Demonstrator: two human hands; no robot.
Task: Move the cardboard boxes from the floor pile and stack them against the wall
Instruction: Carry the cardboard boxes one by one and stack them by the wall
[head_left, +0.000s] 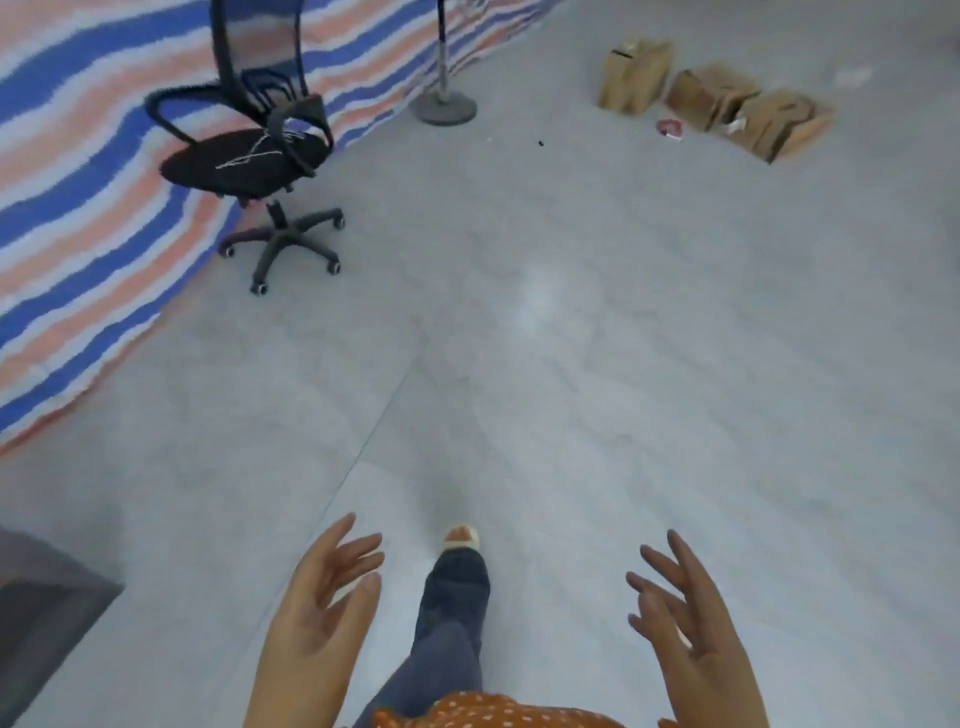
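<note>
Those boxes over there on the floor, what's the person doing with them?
Nothing yet. The person is on bare floor with one foot forward, and both the left hand and the right hand are open and hold nothing. Three cardboard boxes sit on the floor far ahead to the right. A black office chair stands to the left by a striped sheet.
</note>
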